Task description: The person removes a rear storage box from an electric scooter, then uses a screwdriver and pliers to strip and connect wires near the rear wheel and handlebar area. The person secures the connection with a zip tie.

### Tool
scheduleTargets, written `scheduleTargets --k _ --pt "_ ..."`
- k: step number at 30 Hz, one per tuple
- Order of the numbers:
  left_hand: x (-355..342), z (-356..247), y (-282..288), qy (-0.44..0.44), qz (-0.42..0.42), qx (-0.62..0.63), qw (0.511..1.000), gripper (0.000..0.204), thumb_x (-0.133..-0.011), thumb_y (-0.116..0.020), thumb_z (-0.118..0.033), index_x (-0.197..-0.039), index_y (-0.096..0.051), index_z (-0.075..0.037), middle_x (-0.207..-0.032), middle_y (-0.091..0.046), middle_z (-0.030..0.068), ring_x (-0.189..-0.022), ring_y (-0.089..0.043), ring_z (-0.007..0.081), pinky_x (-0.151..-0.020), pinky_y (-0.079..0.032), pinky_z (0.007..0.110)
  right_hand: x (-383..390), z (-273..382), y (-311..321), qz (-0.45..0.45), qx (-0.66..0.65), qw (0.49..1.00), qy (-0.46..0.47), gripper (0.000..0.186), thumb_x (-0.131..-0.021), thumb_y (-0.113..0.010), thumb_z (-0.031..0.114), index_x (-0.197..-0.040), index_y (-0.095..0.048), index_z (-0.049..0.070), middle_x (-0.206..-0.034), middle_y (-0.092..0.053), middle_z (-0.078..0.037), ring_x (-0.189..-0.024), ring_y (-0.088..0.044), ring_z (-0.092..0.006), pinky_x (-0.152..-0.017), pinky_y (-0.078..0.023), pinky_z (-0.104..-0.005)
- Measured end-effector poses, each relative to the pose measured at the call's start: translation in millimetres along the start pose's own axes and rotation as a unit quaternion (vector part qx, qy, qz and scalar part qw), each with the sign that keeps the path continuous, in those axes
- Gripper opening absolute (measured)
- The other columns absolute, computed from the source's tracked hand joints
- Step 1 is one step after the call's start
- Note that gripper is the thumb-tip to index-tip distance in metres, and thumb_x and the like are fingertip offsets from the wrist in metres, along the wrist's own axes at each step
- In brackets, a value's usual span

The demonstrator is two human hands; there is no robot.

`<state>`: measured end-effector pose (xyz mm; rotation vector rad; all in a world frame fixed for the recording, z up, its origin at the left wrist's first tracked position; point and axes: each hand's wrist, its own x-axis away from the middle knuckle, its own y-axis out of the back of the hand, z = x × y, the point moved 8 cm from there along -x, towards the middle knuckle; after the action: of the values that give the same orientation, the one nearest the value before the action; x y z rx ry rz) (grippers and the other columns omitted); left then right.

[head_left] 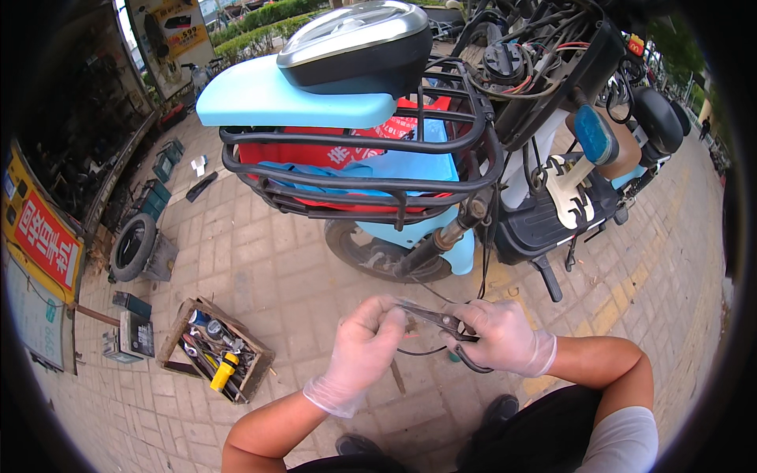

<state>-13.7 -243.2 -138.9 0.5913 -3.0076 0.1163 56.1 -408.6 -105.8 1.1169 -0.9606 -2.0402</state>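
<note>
Thin translucent gloves cover both my hands. My right hand point(505, 335) is wrapped around dark-handled scissors point(448, 322), whose blades point left toward my other hand. My left hand point(364, 343) is closed, thumb and fingers pinched together at the blade tips. A thin black cable point(422, 352) loops below the scissors between my hands, one end running to the left fingertips. What exactly lies between the blades is too small to tell. Just beyond stands a light-blue electric scooter point(465, 256) with its front panel point(296, 94) off and laid across the black basket point(339, 189).
Bundled wires point(544, 55) hang exposed at the scooter's handlebar. To the left, a wooden toolbox point(256, 378) holds tools and a yellow flashlight point(225, 372). Batteries point(136, 335) and a tyre point(134, 248) stand by the shopfront. Brick paving point(300, 331) lies underfoot.
</note>
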Motion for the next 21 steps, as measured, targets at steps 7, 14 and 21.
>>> scheduleTargets --k 7,14,21 --pt "6.9 -0.4 -2.0 -0.004 0.005 0.059 0.998 0.019 -0.100 -0.056 -0.009 -0.114 -0.063 0.003 -0.103 -0.065 0.0045 -0.092 -0.062 0.0095 -0.084 -0.059 0.031 -19.3 10.2 16.9 -0.028 -0.036 0.999 0.005 0.028 -0.080 -0.080 0.021 -0.100 -0.068 0.006 -0.071 -0.062 -0.007 -0.055 -0.062 -0.0245 -0.050 -0.050 -0.0341" --pt "14.2 10.2 4.6 0.111 0.003 0.064 0.992 0.018 -0.101 -0.056 -0.013 -0.112 -0.063 0.000 -0.103 -0.069 0.0042 -0.085 -0.062 0.0064 -0.071 -0.051 0.022 -8.9 -16.4 45.2 -0.070 -0.065 0.994 -0.053 0.031 -0.077 -0.080 0.014 -0.102 -0.065 0.003 -0.071 -0.060 -0.009 -0.058 -0.059 -0.0235 -0.055 -0.049 -0.0326" --pt "3.7 5.7 -0.4 0.108 -0.041 0.112 0.987 0.009 -0.099 -0.057 -0.012 -0.102 -0.063 -0.004 -0.081 -0.068 0.0033 -0.061 -0.051 0.0044 -0.055 -0.039 0.019 5.4 -5.3 8.6 0.012 0.003 1.000 0.006 0.032 -0.077 -0.079 0.024 -0.102 -0.066 0.008 -0.071 -0.061 -0.007 -0.057 -0.062 -0.0269 -0.049 -0.049 -0.0377"
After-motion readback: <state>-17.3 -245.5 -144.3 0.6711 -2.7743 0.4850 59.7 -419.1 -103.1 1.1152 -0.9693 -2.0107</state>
